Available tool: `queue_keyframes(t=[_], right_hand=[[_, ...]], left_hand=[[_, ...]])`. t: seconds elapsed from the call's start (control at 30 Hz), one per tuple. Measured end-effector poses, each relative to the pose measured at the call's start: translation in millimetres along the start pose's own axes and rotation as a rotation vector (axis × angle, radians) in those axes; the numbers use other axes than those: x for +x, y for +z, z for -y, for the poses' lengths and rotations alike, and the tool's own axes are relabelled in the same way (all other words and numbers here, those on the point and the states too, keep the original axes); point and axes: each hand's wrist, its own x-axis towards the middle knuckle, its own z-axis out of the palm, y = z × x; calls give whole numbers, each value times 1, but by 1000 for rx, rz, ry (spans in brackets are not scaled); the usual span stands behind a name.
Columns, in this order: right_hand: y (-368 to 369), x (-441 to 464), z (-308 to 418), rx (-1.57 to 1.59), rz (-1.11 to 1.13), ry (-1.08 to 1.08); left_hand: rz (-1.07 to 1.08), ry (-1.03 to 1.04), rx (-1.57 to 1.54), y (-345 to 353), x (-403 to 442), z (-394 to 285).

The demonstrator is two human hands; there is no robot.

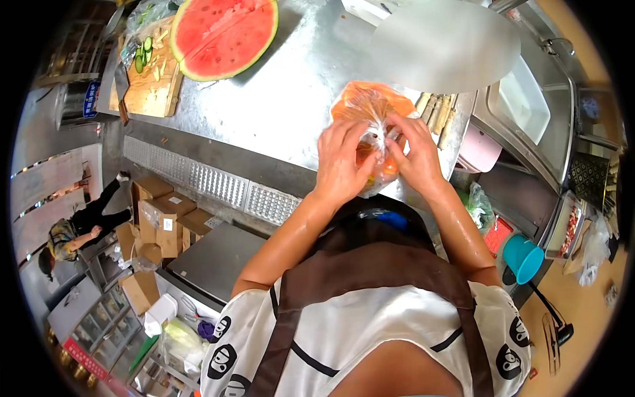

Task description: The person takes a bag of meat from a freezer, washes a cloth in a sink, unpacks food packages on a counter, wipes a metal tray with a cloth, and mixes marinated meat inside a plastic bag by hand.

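Note:
A clear plastic bag point(372, 98) with orange contents lies near the front edge of the steel counter point(297, 86). Its gathered, crinkled plastic runs between my hands, and some orange and yellow pieces show through lower down. My left hand point(344, 155) is closed on the plastic from the left, thumb toward the middle. From the right, my right hand point(417, 153) pinches the bunched plastic with thumb and fingers. What the orange pieces are I cannot make out. Just right of the bag lie several long pale-brown roots point(438, 114).
A halved watermelon point(225, 36) and a wooden cutting board point(149, 92) with cucumber pieces and a knife point(121, 86) are at the counter's left. On the right are a sink with a white tub point(522, 99), a pink basin point(479, 149) and a teal bucket point(522, 258). Another person point(83, 228) stands far left.

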Motion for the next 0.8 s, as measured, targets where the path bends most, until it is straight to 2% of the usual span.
queue_keyframes(t=[0.07, 0.1, 0.13, 0.2, 0.23, 0.27, 0.33, 0.47, 0.5, 0.53, 0.6, 0.63, 0.8], right_hand=[[-6, 2, -6, 81, -54, -69], [-10, 8, -10, 42, -92, -233], [-13, 16, -15, 58, -90, -243], [-14, 28, -22, 15, 176, -470], [-10, 32, -27, -48, 304, -476], [-6, 40, -31, -42, 309, -495], [3, 56, -38, -117, 233, -714], [-29, 87, -25, -50, 273, -571], [-34, 87, -22, -41, 395, -629], [-30, 82, -20, -37, 399, -633], [-19, 67, -21, 17, 405, -818], [-17, 65, -21, 37, 532, -729], [-21, 84, -20, -20, 422, -684]], left_hand=[[-258, -4, 132, 5, 6, -17], [-341, 48, 176, 8, 2, -23], [-347, 44, 194, 14, 1, -26], [-126, -29, 301, 29, -5, -35], [-192, -65, 336, 38, -3, -32], [-207, -72, 347, 44, -2, -28], [-194, -104, 365, 48, -5, -21], [-187, -150, 222, 45, -13, -17], [-224, -141, 147, 42, -14, -15], [-256, -135, 70, 39, -16, -15], [-232, -124, 53, 35, -17, -17], [-211, -101, 35, 34, -15, -17], [-257, -126, -124, 15, -18, -11]])
